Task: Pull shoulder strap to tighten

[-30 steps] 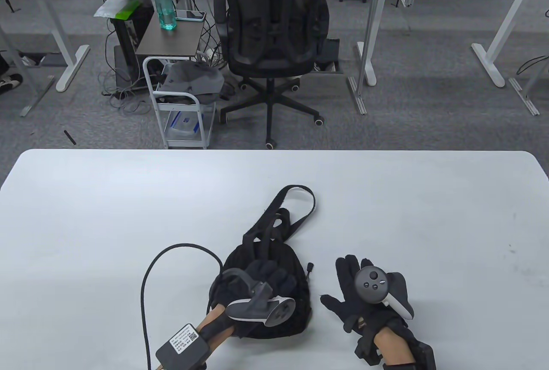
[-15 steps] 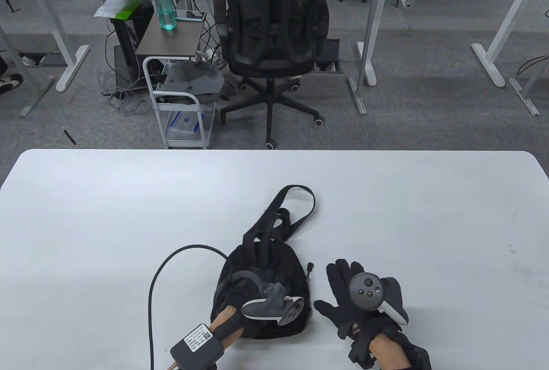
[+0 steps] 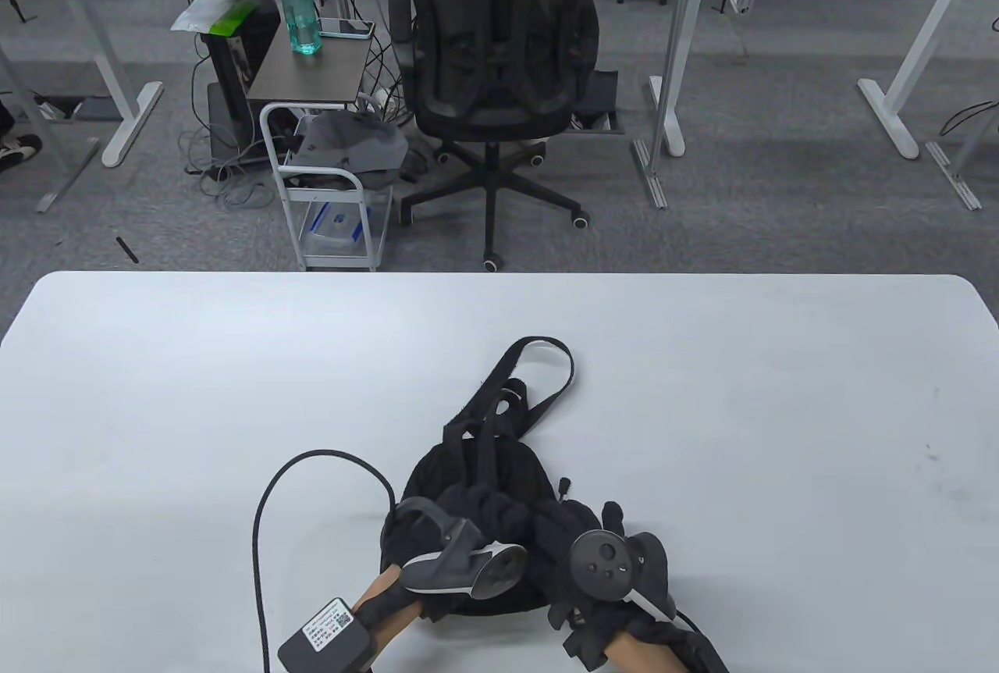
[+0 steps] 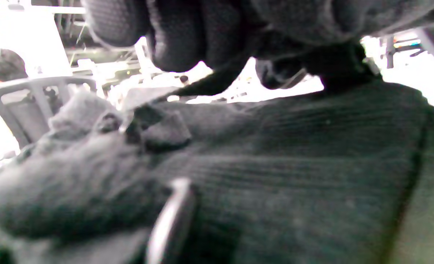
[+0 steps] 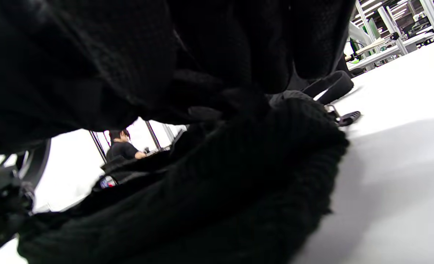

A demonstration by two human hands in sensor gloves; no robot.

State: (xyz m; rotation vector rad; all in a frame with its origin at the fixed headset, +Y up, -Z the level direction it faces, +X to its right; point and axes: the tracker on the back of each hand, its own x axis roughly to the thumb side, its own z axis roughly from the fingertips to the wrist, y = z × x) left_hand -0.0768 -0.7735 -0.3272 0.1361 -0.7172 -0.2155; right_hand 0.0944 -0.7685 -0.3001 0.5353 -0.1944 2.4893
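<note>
Backpack (image 3: 476, 486), small and black, lies on the near middle of the white table (image 3: 195, 361), its shoulder strap (image 3: 538, 376) looping away toward the far edge. We find the left hand (image 3: 484, 517) resting on top of the bag, fingers curled down onto the fabric; in the left wrist view the fingers (image 4: 187, 40) bend over the ribbed cloth of the backpack (image 4: 294, 165), but we cannot tell whether they grip a strap or only press. The right hand (image 3: 585, 540) sits against the bag's right side, touching it. In the right wrist view its fingers (image 5: 129, 55) are bunched over dark fabric (image 5: 220, 190), too dark for us to say what, if anything, they hold. A zip pull (image 3: 564, 484) pokes out at the bag's right edge. A black cable (image 3: 269, 486) arcs from the left wrist across the table. Beyond the table stand an office chair (image 3: 499, 40) and a small cart (image 3: 328, 189).
</note>
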